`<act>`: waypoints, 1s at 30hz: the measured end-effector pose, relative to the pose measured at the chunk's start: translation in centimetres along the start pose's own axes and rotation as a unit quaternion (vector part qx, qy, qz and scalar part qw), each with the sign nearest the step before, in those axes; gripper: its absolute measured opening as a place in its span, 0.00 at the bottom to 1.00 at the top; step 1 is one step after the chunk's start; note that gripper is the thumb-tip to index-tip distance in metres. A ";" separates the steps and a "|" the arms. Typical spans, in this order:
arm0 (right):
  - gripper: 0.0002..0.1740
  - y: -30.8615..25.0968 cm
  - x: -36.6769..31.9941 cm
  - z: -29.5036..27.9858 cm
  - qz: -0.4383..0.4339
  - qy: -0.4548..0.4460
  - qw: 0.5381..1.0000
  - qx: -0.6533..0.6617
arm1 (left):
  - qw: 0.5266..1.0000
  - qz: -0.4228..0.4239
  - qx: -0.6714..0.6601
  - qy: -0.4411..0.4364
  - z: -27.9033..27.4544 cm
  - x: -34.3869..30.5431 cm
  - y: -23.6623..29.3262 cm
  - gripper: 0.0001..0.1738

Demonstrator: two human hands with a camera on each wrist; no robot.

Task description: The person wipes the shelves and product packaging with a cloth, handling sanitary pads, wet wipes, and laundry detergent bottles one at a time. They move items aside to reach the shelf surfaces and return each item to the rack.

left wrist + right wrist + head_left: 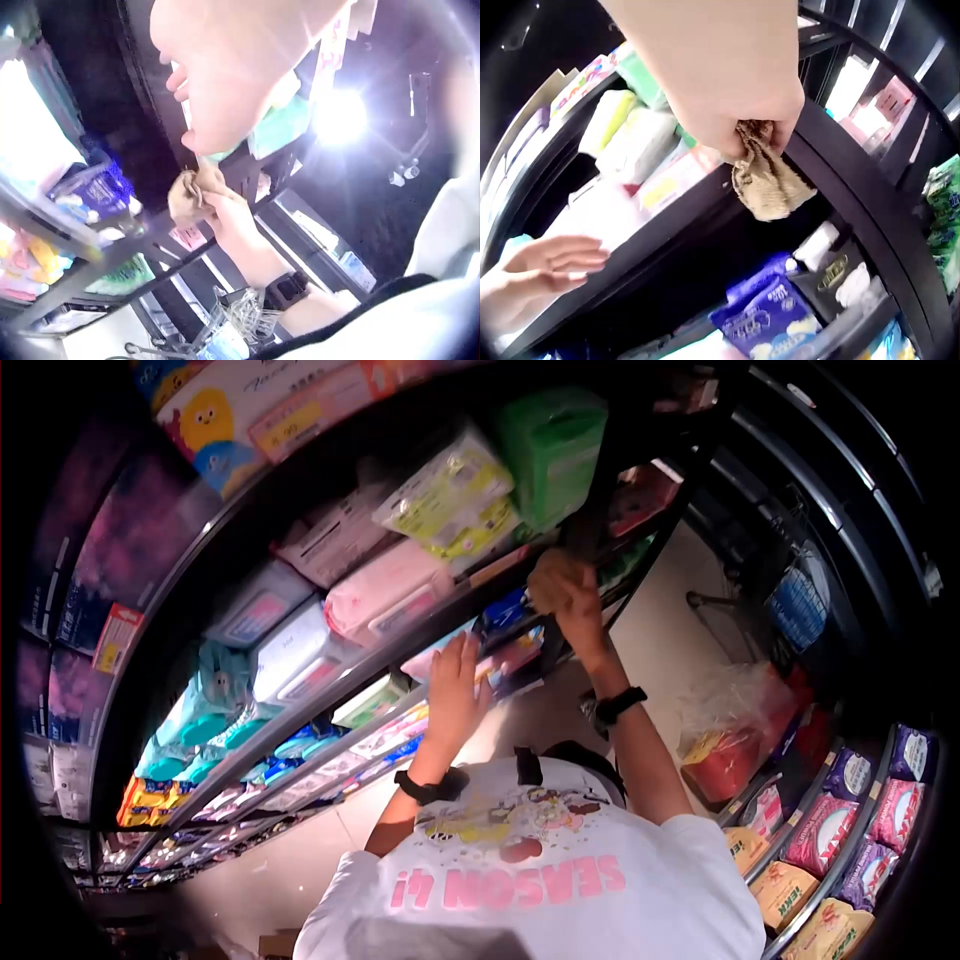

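Note:
A crumpled brown cloth (769, 191) hangs from my right hand (568, 595), whose fingers grip it in a bunch. That hand is at the right end of the dark shelf edge (682, 217), close to the upright post. My left hand (457, 690) is raised beside the same shelf's front, its fingers straight and holding nothing. It looms large at the top of the left wrist view. On the shelf near the hands are a green pack (550, 455), a yellow-and-white pack (450, 500) and a pink pack (390, 590).
Lower shelves hold more packs, among them a dark blue one (769, 319). Purple boxes (140, 530) stand at the left. Behind the person, a red container (725, 760) with clear plastic is on the floor (690, 595), and another rack holds several pink packs (820, 832).

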State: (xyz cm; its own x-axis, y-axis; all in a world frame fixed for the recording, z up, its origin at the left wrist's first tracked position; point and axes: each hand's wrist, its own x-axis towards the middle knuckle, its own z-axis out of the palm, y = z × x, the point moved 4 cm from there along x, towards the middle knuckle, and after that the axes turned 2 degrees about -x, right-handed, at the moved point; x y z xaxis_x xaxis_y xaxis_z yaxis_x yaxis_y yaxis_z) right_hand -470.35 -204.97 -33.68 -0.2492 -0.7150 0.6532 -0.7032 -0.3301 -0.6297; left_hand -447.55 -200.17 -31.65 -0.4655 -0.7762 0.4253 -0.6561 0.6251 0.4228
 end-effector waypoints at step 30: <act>0.32 -2.5 19.3 -12.6 -0.236 -0.002 0.972 0.006 | 0.943 0.193 -0.065 0.263 7.5 22.8 15.4 0.44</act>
State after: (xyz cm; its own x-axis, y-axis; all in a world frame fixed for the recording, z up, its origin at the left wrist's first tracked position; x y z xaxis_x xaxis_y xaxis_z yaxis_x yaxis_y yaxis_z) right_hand -481.78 -210.14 -14.21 0.1010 -0.4847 0.8688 -0.7312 -0.6283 -0.2656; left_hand -472.71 -208.87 -21.40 -0.2724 -0.3624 0.8913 -0.4036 0.8839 0.2361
